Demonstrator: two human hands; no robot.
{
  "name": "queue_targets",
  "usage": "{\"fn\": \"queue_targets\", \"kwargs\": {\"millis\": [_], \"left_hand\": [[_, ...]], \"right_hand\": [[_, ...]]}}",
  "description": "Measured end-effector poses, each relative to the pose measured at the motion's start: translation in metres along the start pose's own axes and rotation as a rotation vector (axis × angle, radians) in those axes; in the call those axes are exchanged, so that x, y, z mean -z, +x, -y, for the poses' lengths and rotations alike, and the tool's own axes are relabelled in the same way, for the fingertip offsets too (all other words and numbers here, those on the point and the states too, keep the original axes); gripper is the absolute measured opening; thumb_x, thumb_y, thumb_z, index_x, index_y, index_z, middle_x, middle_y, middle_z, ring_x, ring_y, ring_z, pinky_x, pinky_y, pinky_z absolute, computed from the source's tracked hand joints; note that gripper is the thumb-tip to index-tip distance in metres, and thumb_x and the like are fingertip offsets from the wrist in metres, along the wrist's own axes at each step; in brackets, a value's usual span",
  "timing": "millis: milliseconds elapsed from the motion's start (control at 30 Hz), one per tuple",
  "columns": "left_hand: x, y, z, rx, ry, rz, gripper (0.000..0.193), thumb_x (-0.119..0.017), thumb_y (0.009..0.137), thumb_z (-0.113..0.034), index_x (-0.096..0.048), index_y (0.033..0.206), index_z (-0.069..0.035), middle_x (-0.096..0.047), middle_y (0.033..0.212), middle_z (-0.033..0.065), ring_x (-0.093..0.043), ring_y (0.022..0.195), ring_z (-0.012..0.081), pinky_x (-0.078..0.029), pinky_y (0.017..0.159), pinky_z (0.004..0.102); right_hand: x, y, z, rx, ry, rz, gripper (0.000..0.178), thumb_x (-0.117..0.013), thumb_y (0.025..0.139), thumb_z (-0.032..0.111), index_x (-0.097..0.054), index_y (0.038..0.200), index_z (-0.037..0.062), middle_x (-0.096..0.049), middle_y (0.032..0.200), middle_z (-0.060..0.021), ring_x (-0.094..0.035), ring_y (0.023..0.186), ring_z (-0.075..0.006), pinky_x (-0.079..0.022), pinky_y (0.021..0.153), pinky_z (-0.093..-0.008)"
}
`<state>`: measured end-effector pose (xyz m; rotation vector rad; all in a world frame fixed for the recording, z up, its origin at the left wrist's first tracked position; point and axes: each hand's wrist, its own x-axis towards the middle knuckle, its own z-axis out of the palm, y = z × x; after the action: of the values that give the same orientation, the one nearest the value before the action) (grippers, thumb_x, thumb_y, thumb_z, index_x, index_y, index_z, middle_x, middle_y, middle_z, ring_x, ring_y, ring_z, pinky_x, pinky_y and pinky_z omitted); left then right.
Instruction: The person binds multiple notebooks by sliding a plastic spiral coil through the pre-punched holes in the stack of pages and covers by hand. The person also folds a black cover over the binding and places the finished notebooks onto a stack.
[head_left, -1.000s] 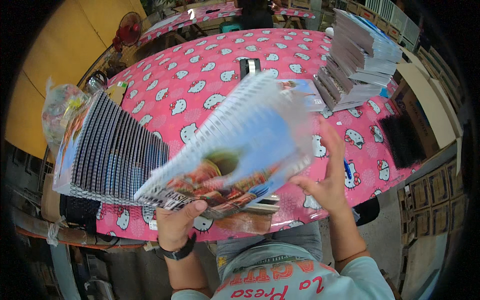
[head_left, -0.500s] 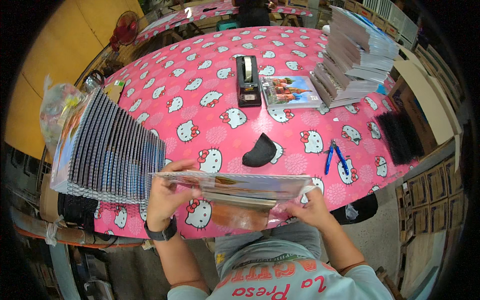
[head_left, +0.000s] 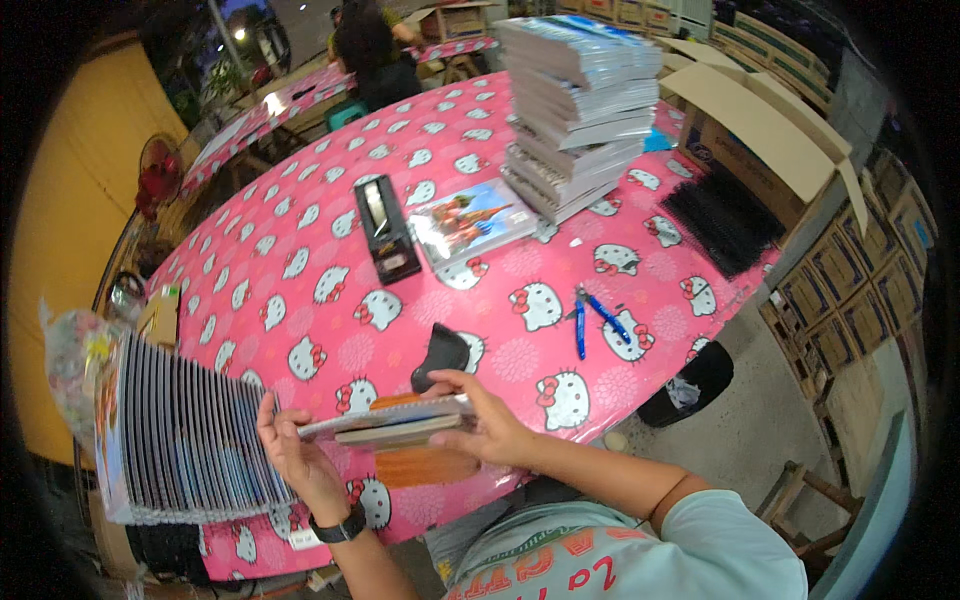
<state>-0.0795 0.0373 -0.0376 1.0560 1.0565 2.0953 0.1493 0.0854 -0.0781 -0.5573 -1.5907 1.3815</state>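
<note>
A spiral-bound book (head_left: pixel 385 417) is held edge-on above the near table edge, its spine toward the left. My right hand (head_left: pixel 485 422) is closed on its right end, fingers over the top and thumb below. My left hand (head_left: pixel 302 462), wearing a dark watch, has its fingers apart and touches the spine's left end. Below the book lies an orange-brown, wood-like piece (head_left: pixel 425 470), partly covered. To the left, a row of spiral-bound books (head_left: pixel 190 440) stands packed together. A black curved pad (head_left: pixel 440 357) lies just beyond my right hand.
Blue-handled cutters (head_left: pixel 600 322) lie right of centre. Further back are a tape dispenser (head_left: pixel 387 230), a flat book (head_left: pixel 472 222) and a tall stack of books (head_left: pixel 575 120). Black coils (head_left: pixel 725 222) lie beside an open carton (head_left: pixel 745 130). Another person (head_left: pixel 375 55) is at the far table.
My view has swung right and tilted. The book has turned more edge-on, my right hand's fingers now lie over its top, and my left hand's grip has loosened to spread fingers at the spine.
</note>
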Motion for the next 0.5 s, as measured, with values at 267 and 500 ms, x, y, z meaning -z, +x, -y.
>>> {"fn": "queue_targets", "kwargs": {"millis": [267,500], "left_hand": [[0.0,-0.021,0.021,0.07,0.019,-0.255,0.037,-0.055,0.087,-0.012,-0.044,0.12,0.001,-0.055,0.094,0.0058,-0.052,0.088,0.0138,-0.04,0.081,0.0262],[0.01,-0.023,0.029,0.145,0.003,-0.018,0.027,-0.055,0.088,-0.014,-0.048,0.111,-0.001,-0.056,0.099,0.0053,-0.052,0.088,0.012,-0.039,0.082,0.0256]], "right_hand": [[0.104,0.013,0.008,0.393,-0.592,0.023,0.05,-0.066,0.078,0.026,-0.049,0.12,0.0064,-0.052,0.121,-0.0122,-0.048,0.112,-0.0297,-0.035,0.096,-0.0407],[0.408,-0.02,0.027,-0.315,-1.62,-0.775,0.054,-0.065,0.064,0.008,-0.05,0.115,0.004,-0.051,0.12,-0.018,-0.047,0.111,-0.0372,-0.039,0.095,-0.0403]]}}
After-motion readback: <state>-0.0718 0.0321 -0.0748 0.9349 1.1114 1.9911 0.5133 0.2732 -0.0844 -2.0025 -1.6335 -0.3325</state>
